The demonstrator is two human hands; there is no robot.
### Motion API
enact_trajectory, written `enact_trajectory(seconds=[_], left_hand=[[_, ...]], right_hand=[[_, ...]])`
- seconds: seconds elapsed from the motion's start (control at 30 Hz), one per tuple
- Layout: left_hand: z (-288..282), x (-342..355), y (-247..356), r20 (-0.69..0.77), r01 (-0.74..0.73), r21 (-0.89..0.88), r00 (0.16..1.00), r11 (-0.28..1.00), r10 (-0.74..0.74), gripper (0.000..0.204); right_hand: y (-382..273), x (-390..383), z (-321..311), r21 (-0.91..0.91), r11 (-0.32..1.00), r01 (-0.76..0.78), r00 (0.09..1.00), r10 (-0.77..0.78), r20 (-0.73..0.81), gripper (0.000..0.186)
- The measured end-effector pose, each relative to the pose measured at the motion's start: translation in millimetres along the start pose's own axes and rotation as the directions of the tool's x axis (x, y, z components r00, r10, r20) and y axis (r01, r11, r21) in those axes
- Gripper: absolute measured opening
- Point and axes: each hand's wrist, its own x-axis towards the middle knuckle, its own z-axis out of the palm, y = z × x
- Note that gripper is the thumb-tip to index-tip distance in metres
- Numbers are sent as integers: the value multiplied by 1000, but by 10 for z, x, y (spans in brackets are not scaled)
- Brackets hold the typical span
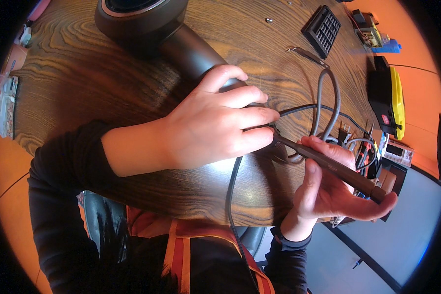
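Observation:
A dark grey hair dryer (193, 51) lies slanted over the wooden table (73, 63), its round head at the upper left. My left hand (213, 117) is closed around its handle, the fingers laid over the top. In my right hand (323, 191) is a slim dark screwdriver (338, 169), gripped between thumb and fingers, with one finger against its rear cap. The screwdriver's front end points at the handle's lower end, beside my left fingertips; whether the tip touches it is hidden. A black cord (234, 191) runs from near there over the table's front edge.
Tweezers (306, 55) lie by a black slotted tray (322, 30) at the far right. A grey cable (336, 93) loops beyond my right hand. A small metal piece (269, 20) lies near the far edge. A black and yellow case (396, 103) stands at the right.

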Motion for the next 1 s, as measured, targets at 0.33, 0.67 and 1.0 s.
enact_trajectory(seconds=[0.33, 0.67, 1.0], left_hand=[[-60, 15, -5, 65, 14, -18, 998, 1000, -13, 17], [-91, 20, -4, 93, 2, -10, 996, 1000, -1, 18], [-71, 7, -3, 91, 5, -1, 996, 1000, -5, 18]], right_hand=[[-50, 57, 134, 228, 969, -99, 979, 136, -152, 100], [-51, 8, 54, -152, 987, 59, 997, -66, -44, 106], [-49, 40, 2, -75, 996, 52, 989, -61, -134, 94]])
